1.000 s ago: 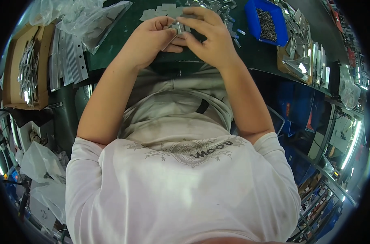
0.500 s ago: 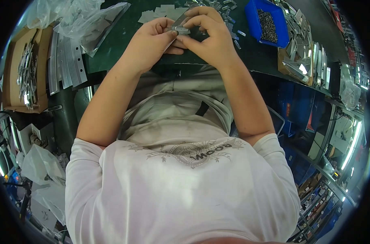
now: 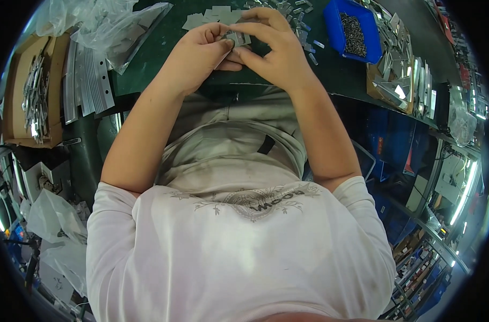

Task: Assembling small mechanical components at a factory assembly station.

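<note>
Over the near part of the green table, my two hands meet around a small flat grey metal plate (image 3: 239,38). My left hand (image 3: 198,56) pinches its left side between thumb and bent fingers. From the other side, my right hand (image 3: 276,51) has its thumb at the plate's near edge and its index finger reaching across the far edge; its other fingers are loosely curved. Fingers cover part of the plate, and its fine details are too small to make out. Behind my hands lie several thin grey metal plates (image 3: 196,21).
Small shiny metal pieces (image 3: 301,24) lie scattered right of my hands, beside a blue bin (image 3: 373,40) of small dark parts. At far right stands a carton of metal strips (image 3: 395,88). Plastic bags (image 3: 113,37), grey strips (image 3: 91,80) and a cardboard box (image 3: 13,107) are at left.
My right index finger has moved left across the plate's far edge. The plate, tilted up toward the right fingers before, now lies lower and flatter between the hands.
</note>
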Demonstrator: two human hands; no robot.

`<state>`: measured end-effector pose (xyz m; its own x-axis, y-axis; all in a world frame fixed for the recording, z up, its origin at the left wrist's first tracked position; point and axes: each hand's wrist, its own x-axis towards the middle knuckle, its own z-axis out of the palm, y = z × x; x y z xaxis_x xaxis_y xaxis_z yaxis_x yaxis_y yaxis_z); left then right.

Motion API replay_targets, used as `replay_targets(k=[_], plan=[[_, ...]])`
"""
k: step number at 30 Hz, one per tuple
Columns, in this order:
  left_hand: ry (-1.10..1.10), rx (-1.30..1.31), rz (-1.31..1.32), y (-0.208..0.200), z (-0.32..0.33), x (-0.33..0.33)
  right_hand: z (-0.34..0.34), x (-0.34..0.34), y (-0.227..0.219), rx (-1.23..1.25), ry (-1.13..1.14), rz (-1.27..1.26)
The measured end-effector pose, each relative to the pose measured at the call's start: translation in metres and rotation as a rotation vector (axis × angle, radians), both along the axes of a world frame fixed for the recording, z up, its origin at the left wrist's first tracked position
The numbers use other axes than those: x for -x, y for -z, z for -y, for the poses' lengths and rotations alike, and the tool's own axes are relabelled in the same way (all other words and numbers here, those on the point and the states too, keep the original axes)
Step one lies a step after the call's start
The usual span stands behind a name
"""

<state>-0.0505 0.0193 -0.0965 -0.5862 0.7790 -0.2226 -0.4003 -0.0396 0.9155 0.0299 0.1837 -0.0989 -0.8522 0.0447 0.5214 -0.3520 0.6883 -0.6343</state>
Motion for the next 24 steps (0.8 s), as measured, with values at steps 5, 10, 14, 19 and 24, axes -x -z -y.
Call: replay_targets(k=[5, 10, 14, 19, 24], plan=[[0.014, -0.014, -0.001, 0.000, 0.000, 0.001, -0.003, -0.001, 0.004, -0.008, 0.042, 0.014], [-0.006, -0.003, 0.002, -0.001, -0.001, 0.000, -0.007, 0.000, 0.010, -0.007, -0.056, -0.025], [-0.012, -0.030, 0.019, 0.000, 0.002, -0.001, -0.005, -0.001, 0.007, -0.029, -0.045, -0.006], [-0.009, -0.021, 0.046, 0.000, 0.002, -0.001, -0.012, 0.018, 0.014, -0.208, -0.135, -0.506], [0.042, -0.023, 0.095, 0.003, 0.002, 0.007, -0.014, 0.018, 0.015, -0.217, -0.156, -0.461]])
